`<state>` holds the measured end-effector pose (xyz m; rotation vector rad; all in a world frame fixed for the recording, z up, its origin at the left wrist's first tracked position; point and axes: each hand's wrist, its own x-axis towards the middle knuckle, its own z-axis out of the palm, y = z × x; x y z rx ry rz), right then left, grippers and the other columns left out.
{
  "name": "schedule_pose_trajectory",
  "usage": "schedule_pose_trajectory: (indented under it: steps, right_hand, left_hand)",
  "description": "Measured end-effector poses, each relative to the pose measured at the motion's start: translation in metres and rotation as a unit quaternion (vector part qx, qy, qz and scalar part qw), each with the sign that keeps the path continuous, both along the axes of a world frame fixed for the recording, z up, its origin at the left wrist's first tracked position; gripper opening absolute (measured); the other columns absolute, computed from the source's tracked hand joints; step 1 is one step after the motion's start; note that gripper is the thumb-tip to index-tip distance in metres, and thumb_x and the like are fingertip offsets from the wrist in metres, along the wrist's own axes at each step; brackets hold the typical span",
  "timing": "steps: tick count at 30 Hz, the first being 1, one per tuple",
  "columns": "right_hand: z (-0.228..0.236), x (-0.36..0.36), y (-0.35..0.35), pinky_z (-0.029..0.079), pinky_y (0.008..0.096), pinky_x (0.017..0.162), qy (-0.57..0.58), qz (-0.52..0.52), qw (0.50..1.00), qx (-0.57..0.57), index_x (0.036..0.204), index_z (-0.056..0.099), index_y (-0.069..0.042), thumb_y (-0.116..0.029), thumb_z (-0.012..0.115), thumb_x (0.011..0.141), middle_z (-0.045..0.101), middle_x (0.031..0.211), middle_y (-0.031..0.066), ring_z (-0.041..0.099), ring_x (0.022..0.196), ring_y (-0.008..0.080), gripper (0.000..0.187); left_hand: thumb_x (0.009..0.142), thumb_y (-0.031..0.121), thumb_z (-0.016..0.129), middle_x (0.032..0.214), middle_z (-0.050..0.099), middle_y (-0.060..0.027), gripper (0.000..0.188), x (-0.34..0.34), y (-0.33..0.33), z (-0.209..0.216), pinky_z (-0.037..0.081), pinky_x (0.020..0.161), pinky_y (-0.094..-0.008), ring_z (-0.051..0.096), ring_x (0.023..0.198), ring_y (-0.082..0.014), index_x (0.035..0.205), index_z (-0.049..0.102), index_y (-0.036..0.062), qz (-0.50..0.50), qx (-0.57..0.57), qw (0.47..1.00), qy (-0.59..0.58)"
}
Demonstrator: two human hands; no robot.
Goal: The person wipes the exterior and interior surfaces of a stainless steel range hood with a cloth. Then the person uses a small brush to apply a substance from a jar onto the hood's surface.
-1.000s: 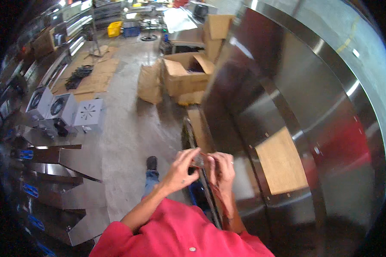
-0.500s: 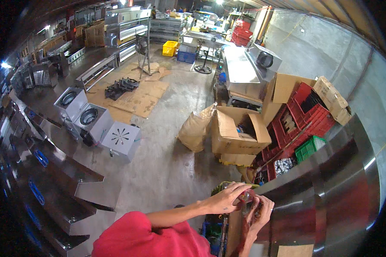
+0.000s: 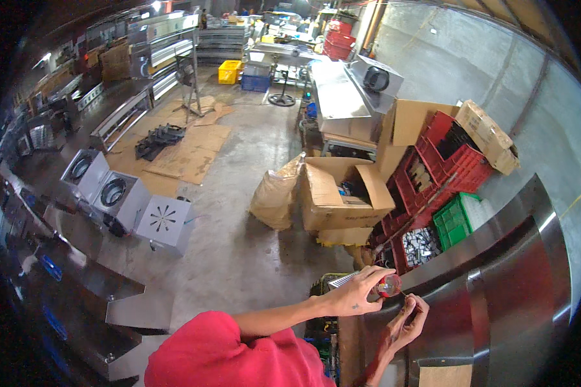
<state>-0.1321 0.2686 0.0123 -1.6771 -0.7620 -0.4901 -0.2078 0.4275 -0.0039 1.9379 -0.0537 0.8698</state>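
My left hand [image 3: 354, 294] grips a small round thing with a red rim and a pale, see-through-looking middle [image 3: 388, 286]. Its fingers curl around the upper and left side of it; the exact kind is too small to tell. Just below and to the right, my right hand [image 3: 405, 324] is closed, thumb and fingertips pinched near the round thing's lower edge. Something thin and dark may be in that pinch, but I cannot make it out. Both hands are over the left edge of a large shiny sheet-metal piece [image 3: 442, 322].
Beyond the hands stand an open cardboard box [image 3: 342, 216], a stuffed sack [image 3: 276, 200], red crates [image 3: 455, 158] and a green crate [image 3: 455, 222]. Grey metal housings [image 3: 161, 226] sit on the floor to the left. Bent metal panels [image 3: 77, 309] line the near left.
The whole view has shifted slightly. My hands have moved apart a little; the right has dropped below the round thing, which now shows more plainly in my left hand.
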Motion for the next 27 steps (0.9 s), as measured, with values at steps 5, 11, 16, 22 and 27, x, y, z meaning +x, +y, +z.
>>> schedule_pose_trajectory:
  steps: [5, 11, 16, 22, 27]
  right_hand:
    - [0.014, -0.011, 0.001, 0.053, 0.0310, 0.094, 0.053, -0.057, 0.996, 0.037, 0.110, 0.066, 0.001, -0.014, 0.057, 0.113, 0.067, 0.109, 0.0080, 0.062, 0.100, 0.0153, 0.018]
    - [0.022, -0.012, 0.007, 0.051, 0.0292, 0.093, 0.034, -0.051, 0.996, 0.064, 0.110, 0.067, -0.001, -0.012, 0.061, 0.111, 0.070, 0.107, 0.0073, 0.064, 0.100, 0.0142, 0.013]
    - [0.049, -0.009, 0.010, 0.050, 0.0282, 0.088, 0.024, -0.068, 0.994, 0.080, 0.108, 0.064, -0.002, -0.015, 0.058, 0.113, 0.070, 0.106, 0.0073, 0.061, 0.097, 0.0123, 0.015]
    - [0.158, 0.048, 0.005, 0.053, 0.0314, 0.082, -0.286, -0.096, 0.939, 0.166, 0.110, 0.061, -0.004, -0.009, 0.059, 0.110, 0.071, 0.101, 0.0106, 0.067, 0.091, 0.0197, 0.005]
    - [0.284, 0.089, 0.015, 0.057, 0.0348, 0.078, -0.471, -0.213, 0.856, 0.035, 0.115, 0.058, -0.005, -0.006, 0.058, 0.110, 0.073, 0.100, 0.0123, 0.072, 0.085, 0.0217, 0.005]
  left_hand:
    - [0.084, 0.013, 0.084, 0.136, 0.064, -0.0196, 0.072, 0.014, 0.000, 0.011, 0.057, 0.102, -0.0420, 0.068, 0.119, -0.0345, 0.150, 0.056, 0.0034, -0.028, -0.015, 0.999, -0.017]
    - [0.083, 0.014, 0.085, 0.128, 0.067, -0.0197, 0.067, 0.010, 0.007, 0.040, 0.056, 0.101, -0.0421, 0.069, 0.118, -0.0351, 0.144, 0.060, 0.0015, -0.020, -0.008, 1.000, 0.013]
    - [0.082, 0.008, 0.084, 0.126, 0.068, -0.0204, 0.066, 0.026, 0.007, 0.050, 0.056, 0.100, -0.0426, 0.070, 0.115, -0.0369, 0.142, 0.059, -0.0022, -0.038, 0.004, 0.999, -0.004]
    - [0.083, 0.008, 0.084, 0.129, 0.067, -0.0194, 0.067, 0.026, 0.012, 0.045, 0.055, 0.100, -0.0408, 0.069, 0.117, -0.0345, 0.145, 0.057, -0.0012, -0.061, -0.020, 0.998, -0.009]
    - [0.083, 0.006, 0.082, 0.129, 0.066, -0.0189, 0.067, 0.023, 0.017, 0.033, 0.055, 0.100, -0.0404, 0.069, 0.118, -0.0339, 0.145, 0.057, -0.0006, -0.077, -0.037, 0.996, 0.005]
